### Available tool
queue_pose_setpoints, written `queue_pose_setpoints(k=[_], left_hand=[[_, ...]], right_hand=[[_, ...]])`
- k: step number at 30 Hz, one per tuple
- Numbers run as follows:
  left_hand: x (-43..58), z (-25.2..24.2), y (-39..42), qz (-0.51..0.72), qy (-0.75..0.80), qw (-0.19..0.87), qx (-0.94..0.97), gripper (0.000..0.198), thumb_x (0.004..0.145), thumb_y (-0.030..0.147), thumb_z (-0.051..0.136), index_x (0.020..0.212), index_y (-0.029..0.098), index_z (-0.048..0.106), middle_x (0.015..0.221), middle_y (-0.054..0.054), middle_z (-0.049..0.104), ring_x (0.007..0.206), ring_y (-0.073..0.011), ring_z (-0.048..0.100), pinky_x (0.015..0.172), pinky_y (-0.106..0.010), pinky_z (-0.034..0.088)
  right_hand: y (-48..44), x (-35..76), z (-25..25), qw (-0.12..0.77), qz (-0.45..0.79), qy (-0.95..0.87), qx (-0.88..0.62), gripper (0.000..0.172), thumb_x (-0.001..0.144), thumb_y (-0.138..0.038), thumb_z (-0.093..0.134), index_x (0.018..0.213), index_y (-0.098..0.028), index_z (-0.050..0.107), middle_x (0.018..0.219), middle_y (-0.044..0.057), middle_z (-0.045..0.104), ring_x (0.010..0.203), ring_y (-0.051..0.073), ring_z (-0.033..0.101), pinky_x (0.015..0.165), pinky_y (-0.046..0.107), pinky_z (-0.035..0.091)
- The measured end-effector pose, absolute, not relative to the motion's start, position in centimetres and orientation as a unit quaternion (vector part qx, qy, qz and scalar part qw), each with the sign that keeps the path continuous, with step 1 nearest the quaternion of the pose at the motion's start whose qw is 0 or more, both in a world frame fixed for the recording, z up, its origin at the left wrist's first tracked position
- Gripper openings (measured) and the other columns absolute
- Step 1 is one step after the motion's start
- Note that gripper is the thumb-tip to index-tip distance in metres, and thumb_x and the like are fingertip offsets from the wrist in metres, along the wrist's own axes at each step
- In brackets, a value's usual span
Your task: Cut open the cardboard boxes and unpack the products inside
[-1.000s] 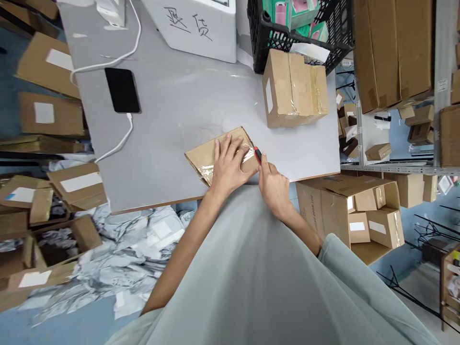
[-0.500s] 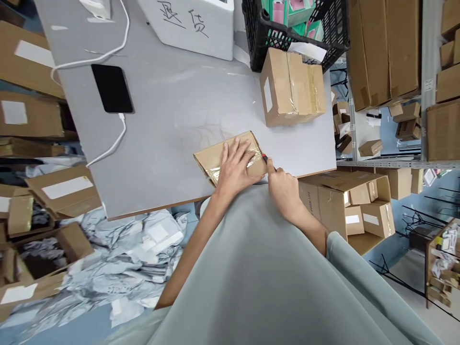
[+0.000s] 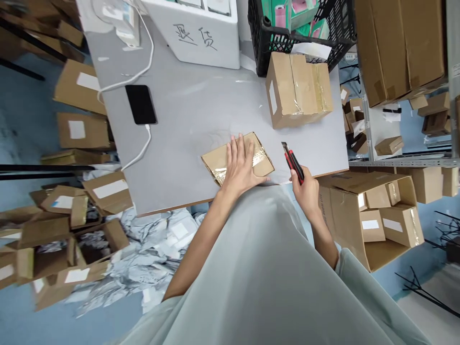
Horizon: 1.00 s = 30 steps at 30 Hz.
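Lying at the left on a grey tabletop (image 3: 179,143), a black rectangular phone (image 3: 141,104) has a white cable (image 3: 144,146) plugged into it. Farther right, at the back, stands a white foam box (image 3: 215,48) with black handwriting. Near the front edge rests a flat brown cardboard box (image 3: 216,160) sealed with shiny clear tape; the left hand (image 3: 239,167) lies palm down across it, fingers extended, grip released. Beyond, a black plastic crate (image 3: 262,48) stands behind a brown taped carton (image 3: 287,91). The right hand (image 3: 306,191) is clenched around a red-and-black utility knife (image 3: 293,163), blade pointing away from the body, apart from the flat box. Rightmost, below table level, a large open cardboard carton (image 3: 338,206) holds smaller boxes (image 3: 372,225).
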<state>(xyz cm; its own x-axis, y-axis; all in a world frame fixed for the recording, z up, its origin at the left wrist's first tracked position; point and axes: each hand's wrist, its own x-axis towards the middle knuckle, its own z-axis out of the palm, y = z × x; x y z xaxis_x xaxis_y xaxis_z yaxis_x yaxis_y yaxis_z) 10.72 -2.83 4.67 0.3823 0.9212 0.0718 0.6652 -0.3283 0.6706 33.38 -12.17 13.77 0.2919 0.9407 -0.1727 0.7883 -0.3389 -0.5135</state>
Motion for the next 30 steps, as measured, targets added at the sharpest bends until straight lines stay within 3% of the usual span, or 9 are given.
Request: queue_pose_setpoints(k=[3, 7, 13, 18, 21, 25, 28, 30], left_hand=[[11.7, 5.1, -1.3, 0.185, 0.500, 0.266, 0.803, 0.149, 0.066, 0.070, 0.099, 0.182, 0.013, 0.025, 0.191, -0.030, 0.009, 0.176, -0.0592, 0.001, 0.139, -0.078, 0.003], [12.8, 6.3, 0.3, 0.155, 0.473, 0.250, 0.831, 0.145, 0.063, 0.061, 0.101, 0.181, 0.015, 0.029, 0.187, -0.033, 0.021, 0.172, -0.0608, 0.019, 0.137, -0.076, 0.012], [12.1, 9.0, -1.0, 0.229, 0.437, 0.251, 0.833, 0.148, 0.066, 0.059, 0.101, 0.184, 0.025, 0.019, 0.186, -0.029, 0.020, 0.172, -0.0576, 0.021, 0.136, -0.075, 0.022], [10.0, 7.3, -2.6, 0.264, 0.425, 0.275, 0.821, 0.157, 0.067, 0.056, 0.104, 0.186, 0.028, 0.004, 0.189, -0.027, 0.011, 0.176, -0.0563, 0.015, 0.137, -0.075, 0.026], [8.4, 3.5, -3.0, 0.261, 0.427, 0.312, 0.808, 0.160, 0.070, 0.054, 0.103, 0.185, 0.022, -0.004, 0.190, -0.029, 0.005, 0.177, -0.0543, 0.013, 0.140, -0.071, 0.028], [6.8, -1.7, -4.0, 0.262, 0.467, 0.372, 0.758, 0.144, 0.082, 0.051, 0.094, 0.185, 0.016, 0.000, 0.190, -0.031, 0.009, 0.178, -0.0493, 0.017, 0.141, -0.064, 0.033], [6.3, -4.1, -5.3, 0.307, 0.530, 0.418, 0.671, 0.134, 0.087, 0.051, 0.090, 0.185, 0.020, 0.003, 0.186, -0.030, 0.028, 0.167, -0.0432, 0.046, 0.134, -0.059, 0.046], [6.3, -4.5, -6.0, 0.348, 0.569, 0.436, 0.605, 0.121, 0.090, 0.051, 0.087, 0.184, 0.023, 0.016, 0.178, -0.026, 0.045, 0.151, -0.0372, 0.065, 0.123, -0.055, 0.058]], right_hand=[[-8.9, 35.2, 6.2, 0.301, 0.371, -0.430, -0.766, 0.050, 0.109, -0.069, 0.054, 0.110, -0.021, 0.067, 0.089, 0.004, 0.081, 0.055, 0.015, 0.064, 0.057, 0.026, 0.052], [-5.9, 35.8, -1.0, 0.397, 0.456, -0.268, -0.750, 0.051, 0.098, -0.072, 0.073, 0.093, -0.022, 0.061, 0.077, 0.000, 0.074, 0.057, 0.011, 0.063, 0.053, 0.022, 0.048], [-5.8, 38.0, -4.1, 0.470, 0.505, -0.172, -0.703, 0.048, 0.091, -0.066, 0.082, 0.096, -0.021, 0.068, 0.075, -0.001, 0.073, 0.071, 0.014, 0.071, 0.064, 0.023, 0.058], [-6.4, 41.6, -3.6, 0.535, 0.488, -0.194, -0.661, 0.046, 0.094, -0.065, 0.075, 0.113, -0.025, 0.064, 0.107, 0.005, 0.080, 0.104, 0.020, 0.079, 0.082, 0.036, 0.073], [-7.5, 42.7, -2.9, 0.539, 0.423, -0.247, -0.685, 0.053, 0.089, -0.072, 0.076, 0.110, -0.025, 0.063, 0.113, 0.005, 0.078, 0.108, 0.019, 0.077, 0.085, 0.037, 0.074], [-9.5, 42.2, -2.0, 0.475, 0.408, -0.331, -0.706, 0.057, 0.090, -0.080, 0.070, 0.105, -0.026, 0.060, 0.107, 0.004, 0.076, 0.102, 0.020, 0.076, 0.086, 0.037, 0.072], [-10.4, 41.6, -0.8, 0.420, 0.407, -0.389, -0.711, 0.058, 0.094, -0.081, 0.064, 0.108, -0.026, 0.059, 0.117, 0.008, 0.077, 0.105, 0.021, 0.076, 0.086, 0.038, 0.071], [-10.2, 41.4, 0.5, 0.385, 0.370, -0.436, -0.725, 0.055, 0.100, -0.079, 0.057, 0.112, -0.025, 0.060, 0.120, 0.011, 0.077, 0.104, 0.022, 0.076, 0.085, 0.038, 0.070]])
